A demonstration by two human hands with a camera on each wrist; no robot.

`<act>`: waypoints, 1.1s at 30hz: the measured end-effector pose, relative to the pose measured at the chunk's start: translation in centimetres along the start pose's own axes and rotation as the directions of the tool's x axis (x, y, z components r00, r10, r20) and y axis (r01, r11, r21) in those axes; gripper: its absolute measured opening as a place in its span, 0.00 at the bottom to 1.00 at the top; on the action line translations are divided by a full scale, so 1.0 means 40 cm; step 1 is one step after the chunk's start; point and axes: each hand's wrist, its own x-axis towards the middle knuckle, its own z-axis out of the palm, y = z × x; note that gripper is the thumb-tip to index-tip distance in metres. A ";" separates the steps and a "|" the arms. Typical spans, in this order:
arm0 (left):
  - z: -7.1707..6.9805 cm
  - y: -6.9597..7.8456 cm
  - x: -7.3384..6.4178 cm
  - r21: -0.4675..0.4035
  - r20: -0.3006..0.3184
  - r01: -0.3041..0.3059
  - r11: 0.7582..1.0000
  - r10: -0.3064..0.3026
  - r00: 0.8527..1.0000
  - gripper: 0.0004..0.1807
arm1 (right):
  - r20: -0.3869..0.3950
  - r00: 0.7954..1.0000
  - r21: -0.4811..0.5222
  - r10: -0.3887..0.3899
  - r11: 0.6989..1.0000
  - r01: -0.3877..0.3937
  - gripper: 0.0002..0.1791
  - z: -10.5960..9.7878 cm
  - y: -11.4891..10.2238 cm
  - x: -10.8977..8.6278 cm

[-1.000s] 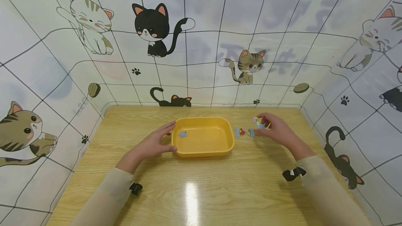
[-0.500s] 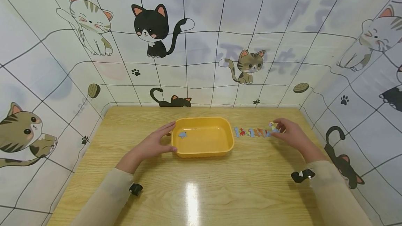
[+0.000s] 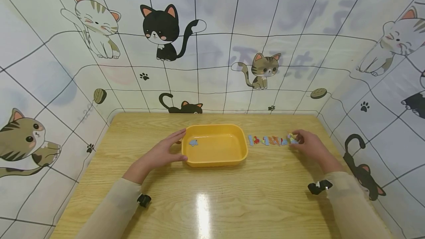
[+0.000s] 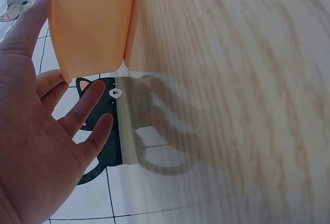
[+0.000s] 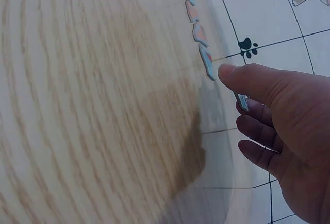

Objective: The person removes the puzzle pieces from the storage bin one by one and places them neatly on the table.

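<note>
A yellow plastic tray (image 3: 214, 163) stands on the table, with a small blue puzzle piece (image 3: 193, 142) inside near its left end. My left hand (image 3: 165, 149) rests at that end, fingers spread; the left wrist view has the thumb on the rim and another finger by the corner. To the tray's right lies a row of colourful puzzle pieces (image 3: 273, 140). My right hand (image 3: 309, 144) pinches a light-coloured puzzle piece (image 5: 241, 102) between thumb and finger at the row's right end. The hand hides part of this piece.
The wood-grain table (image 3: 219, 202) reaches back to a white wall covering (image 3: 216, 47) printed with cats and grid lines. A black wrist camera (image 3: 320, 187) sits at the right sleeve, another black camera (image 3: 144, 200) at the left.
My right hand has moved right with its piece and come lower at the row's end. More of the row shows between tray and hand. The left hand stays at the tray.
</note>
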 end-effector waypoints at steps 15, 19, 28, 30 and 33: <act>0.003 0.003 0.003 -0.014 0.002 0.007 1.000 -0.007 1.000 0.58 | 0.027 1.000 0.023 -0.014 1.000 0.014 0.32 0.015 0.029 -0.002; 0.001 0.007 0.001 -0.020 0.003 0.004 1.000 -0.004 1.000 0.59 | 0.036 0.999 0.027 -0.017 1.000 0.016 0.33 0.018 0.029 0.002; 0.003 0.005 0.002 -0.015 0.003 0.000 1.000 0.000 1.000 0.59 | 0.038 0.999 0.022 -0.017 1.000 0.016 0.33 0.020 0.024 0.008; 0.003 0.006 0.001 -0.013 0.002 0.000 1.000 0.000 1.000 0.58 | 0.039 0.999 0.026 -0.014 1.000 0.013 0.34 0.021 0.024 0.008; 0.002 0.010 0.000 -0.013 0.001 -0.001 1.000 0.001 1.000 0.58 | 0.043 0.999 0.027 -0.007 1.000 0.005 0.35 0.021 0.026 0.007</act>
